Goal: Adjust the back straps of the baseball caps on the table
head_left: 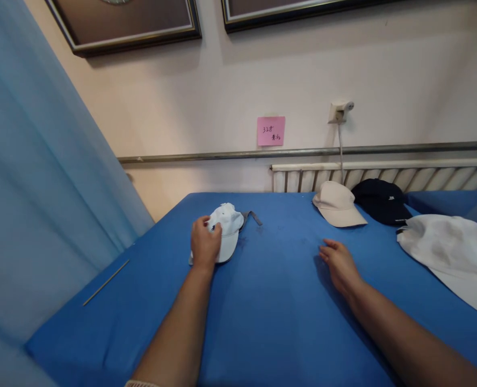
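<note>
A pale blue baseball cap (228,242) lies on the blue-covered bed, its brim toward me. My left hand (205,242) is at the left side of its crown, thumb and fingers curled against the cloth. From behind the cap a dark grey strap (253,216) sticks out; what it belongs to is mostly hidden. My right hand (339,263) hovers a little above the blue cover, fingers loosely stretched, holding nothing. Beyond it sits a beige cap (337,204), apart from the fingers.
A black cap (379,201) and a large white cap (450,247) lie at the right. A thin stick (106,282) rests on the left of the blue cover (270,301). A blue curtain (41,161) hangs left. Behind are a radiator (424,174) and a rail (206,156).
</note>
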Demonstrator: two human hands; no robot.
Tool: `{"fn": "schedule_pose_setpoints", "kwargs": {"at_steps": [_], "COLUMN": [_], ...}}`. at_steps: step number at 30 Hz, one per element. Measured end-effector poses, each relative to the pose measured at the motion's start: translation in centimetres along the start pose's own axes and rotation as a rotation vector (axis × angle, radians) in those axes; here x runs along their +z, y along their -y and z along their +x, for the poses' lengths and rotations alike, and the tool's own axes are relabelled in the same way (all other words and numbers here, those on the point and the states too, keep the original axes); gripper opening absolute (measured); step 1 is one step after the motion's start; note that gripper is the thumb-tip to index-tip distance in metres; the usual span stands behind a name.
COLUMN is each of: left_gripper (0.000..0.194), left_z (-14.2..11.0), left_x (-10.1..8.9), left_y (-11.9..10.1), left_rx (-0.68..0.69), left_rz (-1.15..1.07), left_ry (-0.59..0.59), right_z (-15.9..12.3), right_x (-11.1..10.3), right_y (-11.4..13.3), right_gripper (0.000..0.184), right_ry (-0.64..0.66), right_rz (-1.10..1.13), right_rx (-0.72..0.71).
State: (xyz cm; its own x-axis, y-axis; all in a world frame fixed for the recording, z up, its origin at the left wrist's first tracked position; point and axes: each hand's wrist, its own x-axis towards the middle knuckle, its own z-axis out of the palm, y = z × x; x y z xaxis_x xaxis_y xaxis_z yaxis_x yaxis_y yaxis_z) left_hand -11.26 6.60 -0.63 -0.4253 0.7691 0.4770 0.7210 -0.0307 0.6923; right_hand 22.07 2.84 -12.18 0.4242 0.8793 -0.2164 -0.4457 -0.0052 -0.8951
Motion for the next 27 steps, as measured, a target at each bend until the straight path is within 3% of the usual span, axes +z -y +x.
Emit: {"fn": "schedule_pose_setpoints", "kwargs": {"at_steps": [2,6,9,12,18,22,25,27], "left_gripper": [0.056,0.086,0.092,0.092,0.079,0.074,0.070,0.062], "left_z": [1.1,2.0,2.2,2.1,0.4,-1.5,-3.5,-5.1], "left_x": [-0.7,-0.3,0.1,0.3,0.4,0.2,0.0,-0.1], "left_y": [1.2,3.4,4.3,4.1,0.5,-2.2,-3.6,-4.5], "left_rx": [-0.076,-0.246,-0.260,-0.228,0.079,0.355,0.549,0.594], "left_rz": [0.175,0.252,0.260,0.293,0.304,0.148,-0.044,-0.181], "left_ry": [-0.018,0.155,0.204,0.181,0.052,0.021,0.149,0.269], "right_z": [-2.2,-3.8,-3.1,-2.2,-2.1,-1.6,-1.0,-1.0], "right_x": [0.7,1.7,1.6,1.2,1.3,1.5,1.3,1.2], "right_y": [0.2,1.4,2.1,2.2,2.0,1.9,2.1,2.7], "right_gripper": [0.036,0.032,0.028,0.022,0.019,0.017,0.022,0.030], "right_ry": [0.008,0.108,0.170,0.251,0.317,0.285,0.189,0.133], "right_rz": [-0.073,-0.192,-0.251,-0.211,-0.294,-0.362,-0.367,-0.339], "right_rx": [0.017,0.028,0.053,0.075,0.064,-0.032,-0.151,-0.267]}}
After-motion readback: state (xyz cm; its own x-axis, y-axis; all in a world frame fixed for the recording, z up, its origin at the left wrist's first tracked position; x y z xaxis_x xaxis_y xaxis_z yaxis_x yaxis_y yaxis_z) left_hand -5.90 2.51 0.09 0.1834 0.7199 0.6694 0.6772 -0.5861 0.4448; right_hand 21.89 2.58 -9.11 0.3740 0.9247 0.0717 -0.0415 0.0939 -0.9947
